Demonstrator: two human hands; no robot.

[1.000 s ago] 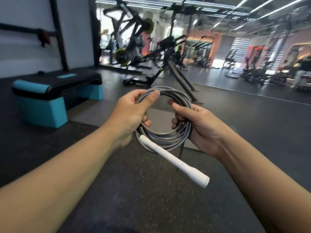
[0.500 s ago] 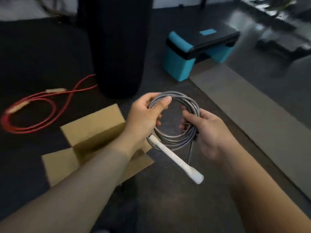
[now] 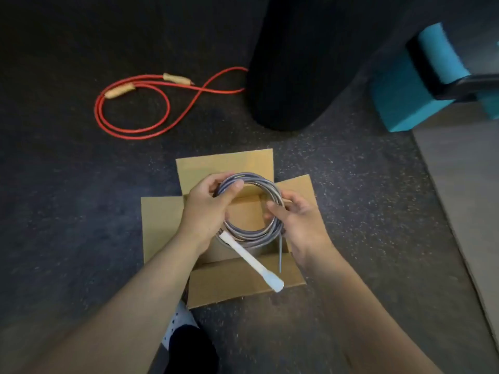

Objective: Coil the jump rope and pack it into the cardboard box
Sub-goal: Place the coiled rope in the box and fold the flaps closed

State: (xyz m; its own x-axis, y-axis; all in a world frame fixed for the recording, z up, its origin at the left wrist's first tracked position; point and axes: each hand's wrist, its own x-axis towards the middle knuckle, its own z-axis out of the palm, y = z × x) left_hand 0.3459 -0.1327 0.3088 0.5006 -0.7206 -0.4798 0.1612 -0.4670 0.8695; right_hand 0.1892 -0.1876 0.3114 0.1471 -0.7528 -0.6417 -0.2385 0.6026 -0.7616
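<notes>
The grey jump rope is wound into a round coil that I hold over the open cardboard box. My left hand grips the coil's left side, thumb over the top strands. My right hand holds its right side. A white handle sticks out of the coil toward me, over the box's near flap. A short grey rope end hangs down beside my right wrist. The box stands on the dark floor with all its flaps spread outward.
A red jump rope with tan handles lies loose on the floor at the back left. A black punching bag stands behind the box. A teal step platform sits at the right, with a grey mat beyond. My shoe is near the box.
The view has swung down from the gym hall to the floor. Both hands, still holding the coil, now hover directly above the open box instead of to its right.
</notes>
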